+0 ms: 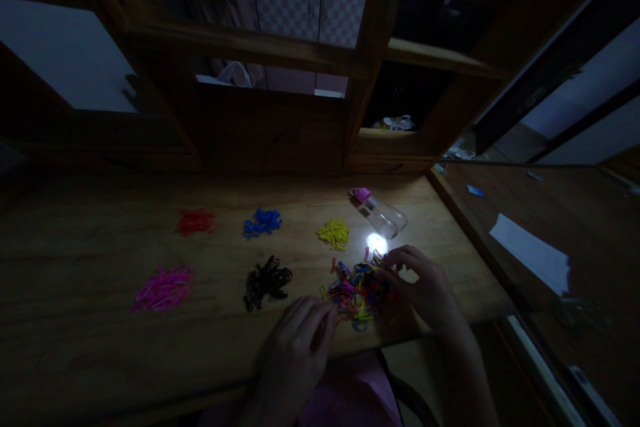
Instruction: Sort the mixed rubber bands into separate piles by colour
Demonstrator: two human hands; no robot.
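Observation:
A mixed heap of coloured rubber bands lies near the table's front edge. My right hand reaches into its right side, thumb and forefinger pinched on a rubber band whose colour is unclear. At the heap's near left, my left hand rests with its fingers curled together; what they hold, if anything, is hidden. Single-colour piles sit further left and behind: yellow bands, blue bands, black bands, red bands and pink bands.
Behind the heap, a clear bottle with a pink cap lies on its side, a bright light spot beside it. A wooden shelf unit closes off the table's back. White paper lies on the lower surface at right.

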